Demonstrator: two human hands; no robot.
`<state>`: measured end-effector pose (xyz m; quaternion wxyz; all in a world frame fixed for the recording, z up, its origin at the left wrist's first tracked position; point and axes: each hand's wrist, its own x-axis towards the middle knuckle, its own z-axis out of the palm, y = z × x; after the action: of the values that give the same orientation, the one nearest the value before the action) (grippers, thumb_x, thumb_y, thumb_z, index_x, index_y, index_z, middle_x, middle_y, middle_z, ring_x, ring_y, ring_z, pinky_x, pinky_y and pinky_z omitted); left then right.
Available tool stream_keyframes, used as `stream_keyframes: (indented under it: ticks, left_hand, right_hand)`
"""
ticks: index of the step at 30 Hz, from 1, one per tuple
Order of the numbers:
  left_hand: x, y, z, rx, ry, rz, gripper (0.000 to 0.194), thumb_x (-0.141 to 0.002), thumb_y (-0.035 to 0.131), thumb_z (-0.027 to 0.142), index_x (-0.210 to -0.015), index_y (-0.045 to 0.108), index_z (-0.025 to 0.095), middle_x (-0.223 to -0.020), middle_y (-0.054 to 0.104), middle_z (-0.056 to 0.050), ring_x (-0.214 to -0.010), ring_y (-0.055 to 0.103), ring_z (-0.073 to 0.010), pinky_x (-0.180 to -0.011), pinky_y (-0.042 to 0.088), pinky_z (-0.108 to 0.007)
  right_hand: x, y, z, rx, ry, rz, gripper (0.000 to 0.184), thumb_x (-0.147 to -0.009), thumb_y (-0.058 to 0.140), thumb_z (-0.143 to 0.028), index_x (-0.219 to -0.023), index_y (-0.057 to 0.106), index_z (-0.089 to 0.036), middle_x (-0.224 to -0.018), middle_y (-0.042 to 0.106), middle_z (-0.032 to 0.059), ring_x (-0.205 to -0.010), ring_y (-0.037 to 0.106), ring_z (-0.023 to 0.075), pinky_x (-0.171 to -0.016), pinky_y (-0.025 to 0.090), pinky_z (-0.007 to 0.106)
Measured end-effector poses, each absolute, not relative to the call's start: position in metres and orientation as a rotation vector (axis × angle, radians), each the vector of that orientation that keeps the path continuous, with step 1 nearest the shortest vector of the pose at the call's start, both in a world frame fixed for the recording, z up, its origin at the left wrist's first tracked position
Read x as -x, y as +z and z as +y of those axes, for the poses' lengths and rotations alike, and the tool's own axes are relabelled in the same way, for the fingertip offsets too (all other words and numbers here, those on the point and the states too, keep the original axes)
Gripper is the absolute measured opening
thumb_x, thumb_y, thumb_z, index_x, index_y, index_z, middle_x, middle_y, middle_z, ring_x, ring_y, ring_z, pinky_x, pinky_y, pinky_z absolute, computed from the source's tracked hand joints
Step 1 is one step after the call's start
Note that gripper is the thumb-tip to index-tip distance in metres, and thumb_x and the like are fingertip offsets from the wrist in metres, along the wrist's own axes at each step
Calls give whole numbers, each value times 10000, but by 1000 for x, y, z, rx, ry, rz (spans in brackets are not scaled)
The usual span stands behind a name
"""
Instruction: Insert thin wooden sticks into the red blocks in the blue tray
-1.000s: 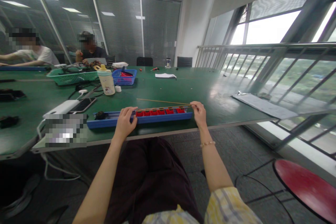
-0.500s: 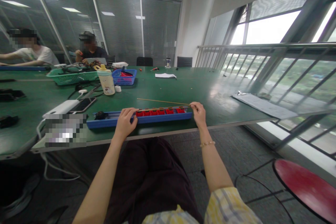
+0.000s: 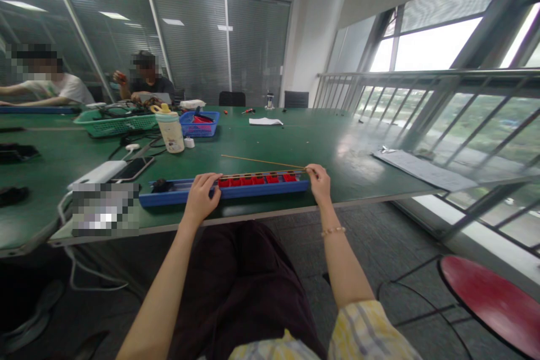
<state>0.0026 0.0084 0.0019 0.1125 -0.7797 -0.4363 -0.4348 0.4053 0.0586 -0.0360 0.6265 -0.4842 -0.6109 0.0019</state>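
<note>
A long, narrow blue tray [image 3: 265, 189] lies along the table's near edge. Several small red pieces [image 3: 259, 179] sit in a row in its right half, and a dark lump [image 3: 161, 185] is at its left end. My left hand [image 3: 201, 196] is closed over the tray's middle, thumb at the front wall; its fingertips are partly hidden. At the tray's right end, my right hand [image 3: 319, 181] pinches a thin yellowish stick [image 3: 261, 161], which slants away to the left above the table. Another thin strip runs along the tray's back edge between both hands.
Left of the tray are a phone [image 3: 134, 169], a white power bank [image 3: 98, 175] and cables. Beyond stand a cup [image 3: 171, 134], a green basket [image 3: 118, 125] and a blue basket [image 3: 199, 124]. A clipboard [image 3: 424, 171] lies right. Two people sit at the far left.
The free left end of the stick has shifted slightly away from me and to the right. My hands stay in place. One person across the table has raised a hand.
</note>
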Motion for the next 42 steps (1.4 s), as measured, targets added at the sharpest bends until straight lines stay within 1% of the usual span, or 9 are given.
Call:
stream_keyframes:
  ticks: [5, 11, 17, 20, 25, 31, 36, 42]
  left_hand:
    - [-2, 1, 9, 2288, -1263, -1277, 358, -879, 481, 192, -1211, 615, 209, -1165, 645, -77, -1124, 543, -240, -1030, 455, -423]
    - [-2, 0, 10, 2277, -1258, -1271, 348, -891, 479, 196, -1208, 621, 205, -1156, 649, -77, -1109, 547, -237, -1025, 458, -420]
    - [-1, 0, 11, 2266, -1257, -1273, 347, -891, 473, 188, -1203, 625, 208, -1147, 652, -73, -1105, 550, -234, -1022, 460, -412]
    - [-1, 0, 10, 2265, -1260, -1280, 343, -892, 474, 191, -1202, 620, 209, -1152, 648, -75, -1107, 549, -236, -1020, 463, -413]
    - [-2, 0, 10, 2229, -1277, -1309, 380, -895, 469, 196, -1265, 555, 178, -1189, 629, -104, -1133, 546, -252, -1036, 453, -436]
    - [-3, 0, 10, 2229, -1281, -1322, 476, -890, 473, 202, -1364, 461, 153, -1291, 592, -131, -1209, 521, -272, -1055, 443, -458]
    - [-4, 2, 9, 2242, -1258, -1324, 466, -887, 458, 194, -1349, 511, 204, -1297, 596, -100, -1219, 513, -261, -1075, 435, -459]
    - [-3, 1, 10, 2268, -1246, -1308, 413, -877, 456, 191, -1268, 586, 211, -1225, 636, -86, -1168, 531, -255, -1054, 453, -446]
  right_hand:
    - [-405, -35, 57, 1125, 24, -1406, 410, -923, 502, -584, -871, 714, -236, -985, 723, 76, -972, 594, 248, -782, 446, 359]
    - [-405, -34, 56, 1087, 72, -1400, 378, -917, 528, -561, -893, 731, -243, -1014, 734, 67, -1008, 604, 249, -808, 441, 364]
    - [-409, -37, 60, 1066, 168, -1285, 380, -886, 564, -577, -890, 733, -237, -1023, 735, 71, -1020, 627, 255, -858, 464, 384]
    - [-409, -39, 61, 1054, 162, -1288, 376, -888, 565, -574, -900, 732, -238, -1024, 729, 71, -1020, 624, 252, -854, 470, 384]
    - [-408, -39, 62, 1053, 110, -1371, 365, -895, 561, -566, -861, 730, -244, -1072, 694, 83, -1051, 594, 252, -810, 465, 372]
    - [-406, -35, 60, 1096, 84, -1457, 358, -918, 535, -542, -857, 730, -247, -1097, 678, 82, -1053, 568, 250, -812, 435, 381]
    - [-404, -32, 57, 1103, 88, -1481, 353, -922, 530, -534, -854, 724, -247, -1102, 675, 78, -1054, 560, 248, -799, 425, 374]
    - [-403, -30, 55, 1110, 78, -1478, 344, -926, 525, -518, -845, 721, -246, -1084, 677, 74, -1049, 568, 245, -832, 423, 386]
